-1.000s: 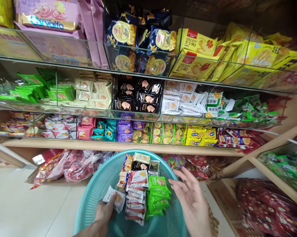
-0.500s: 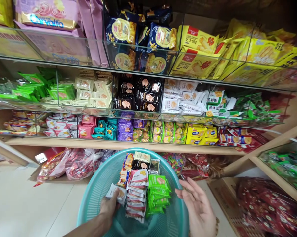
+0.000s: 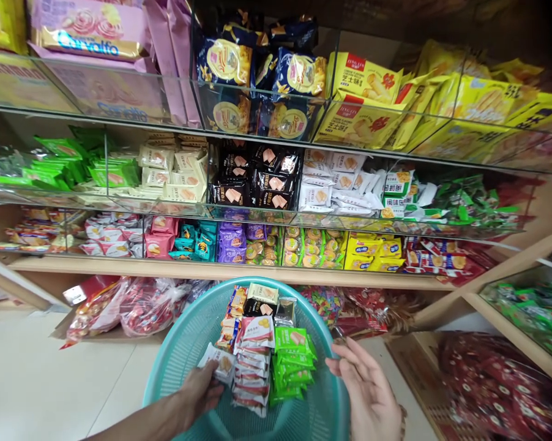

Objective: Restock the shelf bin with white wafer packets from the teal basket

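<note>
A teal plastic basket (image 3: 166, 361) holds rows of small wrapped snacks. My left hand (image 3: 197, 392) is inside it at the lower left, thumb and fingers apart, at the lower edge of a white snack packet (image 3: 221, 364). Beside that packet runs a stack of white-and-red packets (image 3: 253, 367). Green packets (image 3: 293, 361) overlap to the right, while orange-and-blue packets (image 3: 232, 318), a cream packet (image 3: 263, 293) and a black packet (image 3: 259, 307) lie toward the back. My right hand (image 3: 365, 386) is at the basket's right rim, fingers loosely stretched, nothing in it.
Ahead stand glass-fronted shelves (image 3: 257, 271) of sorted snacks, including black packets (image 3: 271, 184) and yellow packs (image 3: 368, 79). Bagged goods (image 3: 152, 306) lie under the lowest shelf. A carton (image 3: 418, 380) with dark red packets (image 3: 496, 386) sits on the floor at right.
My left hand has let go of the white packet and drawn back slightly down and left. The packet stays in the basket. My right hand has barely moved.
</note>
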`<action>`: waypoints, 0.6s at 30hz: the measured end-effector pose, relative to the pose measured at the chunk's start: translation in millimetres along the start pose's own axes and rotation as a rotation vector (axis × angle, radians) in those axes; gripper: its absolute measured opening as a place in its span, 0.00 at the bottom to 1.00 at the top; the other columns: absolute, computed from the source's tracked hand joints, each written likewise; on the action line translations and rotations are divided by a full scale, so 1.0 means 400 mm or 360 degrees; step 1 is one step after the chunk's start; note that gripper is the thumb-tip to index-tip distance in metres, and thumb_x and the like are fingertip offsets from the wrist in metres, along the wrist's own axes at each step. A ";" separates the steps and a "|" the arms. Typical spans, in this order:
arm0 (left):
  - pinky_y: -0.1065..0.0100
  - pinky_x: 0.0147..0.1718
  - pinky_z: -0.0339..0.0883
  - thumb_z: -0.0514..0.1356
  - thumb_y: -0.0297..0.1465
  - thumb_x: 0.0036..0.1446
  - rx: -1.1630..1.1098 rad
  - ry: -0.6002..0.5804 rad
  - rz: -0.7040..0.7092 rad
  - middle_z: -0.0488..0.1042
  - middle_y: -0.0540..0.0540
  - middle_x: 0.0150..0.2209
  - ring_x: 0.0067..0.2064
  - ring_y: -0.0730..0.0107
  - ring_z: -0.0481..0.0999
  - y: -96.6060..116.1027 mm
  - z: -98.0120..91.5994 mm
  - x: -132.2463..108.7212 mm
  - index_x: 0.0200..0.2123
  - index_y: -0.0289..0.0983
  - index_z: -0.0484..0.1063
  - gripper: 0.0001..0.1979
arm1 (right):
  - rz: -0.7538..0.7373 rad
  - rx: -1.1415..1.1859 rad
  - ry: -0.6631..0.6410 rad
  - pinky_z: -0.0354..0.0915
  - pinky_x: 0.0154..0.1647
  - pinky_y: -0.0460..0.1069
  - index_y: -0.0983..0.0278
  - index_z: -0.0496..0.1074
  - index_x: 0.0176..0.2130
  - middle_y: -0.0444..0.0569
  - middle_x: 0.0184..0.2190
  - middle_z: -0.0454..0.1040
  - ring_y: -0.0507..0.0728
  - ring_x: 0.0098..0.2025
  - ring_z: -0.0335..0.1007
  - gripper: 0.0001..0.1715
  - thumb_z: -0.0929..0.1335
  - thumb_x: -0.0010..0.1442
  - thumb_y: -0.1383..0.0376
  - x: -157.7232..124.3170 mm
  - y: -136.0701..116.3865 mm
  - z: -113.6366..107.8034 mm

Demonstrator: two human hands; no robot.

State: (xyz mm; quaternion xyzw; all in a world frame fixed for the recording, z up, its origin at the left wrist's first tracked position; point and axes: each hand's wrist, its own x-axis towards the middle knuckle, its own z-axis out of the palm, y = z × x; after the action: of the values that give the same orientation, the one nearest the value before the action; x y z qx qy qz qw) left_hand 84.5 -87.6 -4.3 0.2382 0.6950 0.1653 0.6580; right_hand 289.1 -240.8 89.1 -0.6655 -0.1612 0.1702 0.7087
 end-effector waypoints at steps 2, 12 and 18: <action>0.73 0.21 0.63 0.62 0.32 0.53 -0.0071 -0.0017 0.0031 0.68 0.52 0.19 0.22 0.74 0.71 -0.005 0.002 -0.004 0.24 0.35 0.65 0.10 | 0.0024 0.0015 0.0005 0.71 0.42 0.54 0.63 0.68 0.49 0.52 0.41 0.77 0.58 0.36 0.75 0.28 0.71 0.52 0.52 -0.001 0.006 -0.002; 0.72 0.28 0.72 0.63 0.22 0.51 -0.0348 -0.0041 -0.0009 0.75 0.46 0.24 0.26 0.72 0.77 -0.026 0.001 -0.037 0.28 0.33 0.66 0.07 | 0.0011 0.0010 0.0002 0.72 0.40 0.55 0.65 0.69 0.49 0.54 0.39 0.78 0.59 0.35 0.76 0.30 0.71 0.50 0.52 0.004 0.034 -0.011; 0.70 0.28 0.72 0.60 0.23 0.53 -0.0419 -0.0113 -0.0113 0.73 0.47 0.19 0.24 0.68 0.76 -0.021 0.001 -0.045 0.24 0.36 0.66 0.07 | -0.0038 -0.0001 0.0052 0.73 0.37 0.54 0.65 0.70 0.48 0.54 0.37 0.79 0.60 0.34 0.76 0.29 0.70 0.52 0.51 -0.004 0.044 0.000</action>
State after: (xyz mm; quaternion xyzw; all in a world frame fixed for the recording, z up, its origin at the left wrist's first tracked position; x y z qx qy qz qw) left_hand 84.2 -104.6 6.0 0.1308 0.6516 0.2230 0.7131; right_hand 287.0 -240.5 71.7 -0.6664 -0.1577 0.1507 0.7129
